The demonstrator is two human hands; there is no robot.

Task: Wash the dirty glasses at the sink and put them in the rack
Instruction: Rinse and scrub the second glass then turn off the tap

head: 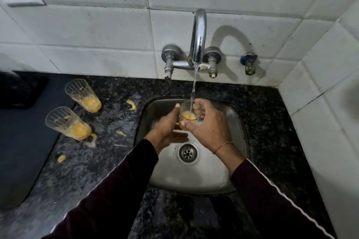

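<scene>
Head view, frame centre: right hand [210, 129] gripped the glass [188, 115] under the tap stream; left hand [168, 129] lay flat against it. Wet, fragile, probably slippery; grasp the sidewall.

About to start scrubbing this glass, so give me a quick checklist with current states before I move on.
1. Water stream from the chrome tap lands inside the clear ribbed glass: ok.
2. Right hand grips glass: ok.
3. Left hand steadies it: ok.
4. Glass free of yellow residue: not ok.
5. Steel sink drain unblocked: ok.
6. Rack ready: cannot tell, not in view.
</scene>
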